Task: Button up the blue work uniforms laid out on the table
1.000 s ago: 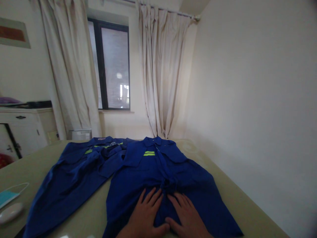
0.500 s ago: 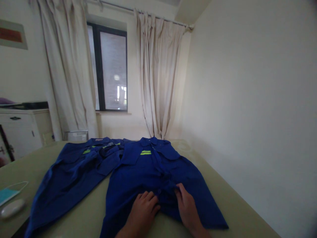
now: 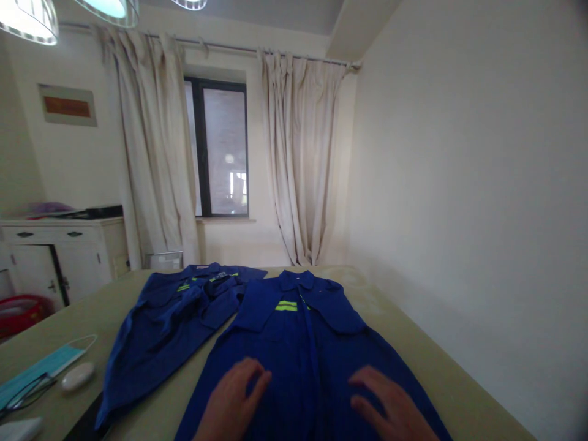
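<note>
A blue work jacket (image 3: 303, 343) with a yellow-green reflective stripe lies spread flat on the pale table (image 3: 441, 373), collar away from me. My left hand (image 3: 232, 398) rests flat on its left front panel, fingers stretched and holding nothing. My right hand (image 3: 390, 407) lies on the right panel, fingers spread. The two hands are well apart, either side of the jacket's centre line. A second blue jacket (image 3: 169, 324) lies rumpled to the left, overlapping the first near its collar.
On the table's left edge lie a blue face mask (image 3: 46, 367), a small white oval object (image 3: 78, 375) and glasses (image 3: 22, 392). A white cabinet (image 3: 64, 251), a red basket (image 3: 21, 309), curtains and a window (image 3: 223, 150) stand behind. A bare wall runs along the right.
My hands have slid apart from the middle of the jacket to its two sides, and the bunched fabric there now lies flat. The camera has tilted up.
</note>
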{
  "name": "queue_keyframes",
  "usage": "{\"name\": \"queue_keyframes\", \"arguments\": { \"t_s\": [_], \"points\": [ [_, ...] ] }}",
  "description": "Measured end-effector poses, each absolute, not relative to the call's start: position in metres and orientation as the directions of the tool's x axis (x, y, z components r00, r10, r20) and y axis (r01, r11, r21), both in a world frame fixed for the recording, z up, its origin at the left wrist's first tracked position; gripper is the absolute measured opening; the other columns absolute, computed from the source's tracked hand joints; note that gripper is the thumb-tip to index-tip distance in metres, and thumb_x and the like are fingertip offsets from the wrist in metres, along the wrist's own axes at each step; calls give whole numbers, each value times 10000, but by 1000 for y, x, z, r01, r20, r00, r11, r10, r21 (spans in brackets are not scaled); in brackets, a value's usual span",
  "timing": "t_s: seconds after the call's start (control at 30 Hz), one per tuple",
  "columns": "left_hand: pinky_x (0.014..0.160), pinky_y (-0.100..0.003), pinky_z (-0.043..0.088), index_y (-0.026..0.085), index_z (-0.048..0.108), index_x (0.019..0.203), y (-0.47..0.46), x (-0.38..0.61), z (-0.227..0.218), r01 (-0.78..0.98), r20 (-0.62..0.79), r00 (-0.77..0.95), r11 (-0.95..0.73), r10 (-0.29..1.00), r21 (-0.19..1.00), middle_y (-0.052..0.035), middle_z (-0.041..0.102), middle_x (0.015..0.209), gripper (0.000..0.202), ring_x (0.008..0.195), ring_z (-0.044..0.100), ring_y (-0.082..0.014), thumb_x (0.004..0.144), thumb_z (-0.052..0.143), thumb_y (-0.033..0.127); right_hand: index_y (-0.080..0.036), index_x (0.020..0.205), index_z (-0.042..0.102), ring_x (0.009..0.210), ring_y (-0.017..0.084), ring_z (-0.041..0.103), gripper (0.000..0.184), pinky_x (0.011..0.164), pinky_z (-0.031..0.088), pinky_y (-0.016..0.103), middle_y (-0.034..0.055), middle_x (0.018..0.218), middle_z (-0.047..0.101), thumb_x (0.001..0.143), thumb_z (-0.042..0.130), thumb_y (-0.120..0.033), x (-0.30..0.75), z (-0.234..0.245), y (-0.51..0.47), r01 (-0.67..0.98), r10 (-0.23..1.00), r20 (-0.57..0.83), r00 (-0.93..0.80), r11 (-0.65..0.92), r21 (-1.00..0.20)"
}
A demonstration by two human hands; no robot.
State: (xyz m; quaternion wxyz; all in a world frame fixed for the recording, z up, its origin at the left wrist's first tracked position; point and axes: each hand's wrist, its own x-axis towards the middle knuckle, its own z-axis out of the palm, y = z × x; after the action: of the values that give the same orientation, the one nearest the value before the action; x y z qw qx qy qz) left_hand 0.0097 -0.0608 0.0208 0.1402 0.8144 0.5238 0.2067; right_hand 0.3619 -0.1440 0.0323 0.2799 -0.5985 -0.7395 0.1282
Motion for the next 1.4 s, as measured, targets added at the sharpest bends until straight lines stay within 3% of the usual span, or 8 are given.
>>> {"name": "queue_keyframes", "arguments": {
  "t_s": [0.17,0.43,0.63,0.8,0.97,1.17,1.3,1.4],
  "points": [
    [1122,-547,351,94,464,1496,-16,-7,9,982,206,-49,9,977,191,-219,481,1537,693,1412,437,-398,939,410,503,-123,1367,593,1281,358,589,603,1111,430,471,211,1362,627,917,523,-519,414,28,-73,893,933,181,311,-222,-392],
    [1015,-423,447,249,619,1372,-37,14,0,949,210,261,-291,942,125,-95,627,1354,492,1218,579,-263,1011,285,280,-133,1455,487,1259,367,599,639,1050,432,455,203,1343,633,847,606,-288,404,15,-38,927,967,118,224,-174,-331],
    [1116,-525,392,228,597,1397,-69,7,4,943,125,300,-314,946,112,-134,541,1507,495,1392,474,-342,964,426,396,-212,1066,697,1034,249,683,442,888,461,331,58,1083,746,673,549,-76,396,34,-50,923,999,30,-40,49,-382],
    [1089,-474,438,233,669,1283,-62,-14,12,939,59,297,-302,953,164,-135,629,1407,469,1313,566,-324,941,444,461,-227,933,713,948,279,675,215,834,474,371,68,982,740,749,606,-260,410,33,-64,921,994,-1,-105,97,-377],
    [1121,-507,377,92,415,1521,-22,-18,12,976,123,76,-99,989,193,-201,505,1520,713,1406,453,-365,940,421,506,-151,1330,599,1188,369,626,655,1012,467,454,207,1287,644,762,697,-461,424,16,-45,908,963,161,216,-138,-396],
    [1046,-495,440,61,396,1496,23,-6,18,961,106,-23,-7,994,275,-238,530,1458,734,1340,526,-386,870,566,403,-165,1448,489,1113,309,695,747,935,549,439,138,1197,721,773,664,-434,416,12,-11,575,966,31,258,-127,-808],
    [973,-440,507,153,639,1227,38,-8,22,927,19,63,-66,998,369,-170,701,1245,408,1161,672,-325,840,575,265,-175,1506,434,1077,280,714,845,912,573,411,110,1222,724,686,627,-246,388,24,-7,488,970,-29,243,-148,-860],
    [1003,-429,508,240,716,1105,32,-11,27,816,58,216,-212,975,538,-82,760,1154,355,1154,674,-303,780,578,204,-214,1495,460,1230,247,642,898,1052,507,390,82,1399,641,603,528,-141,356,34,-17,563,992,109,63,55,-824]
  ]
}}
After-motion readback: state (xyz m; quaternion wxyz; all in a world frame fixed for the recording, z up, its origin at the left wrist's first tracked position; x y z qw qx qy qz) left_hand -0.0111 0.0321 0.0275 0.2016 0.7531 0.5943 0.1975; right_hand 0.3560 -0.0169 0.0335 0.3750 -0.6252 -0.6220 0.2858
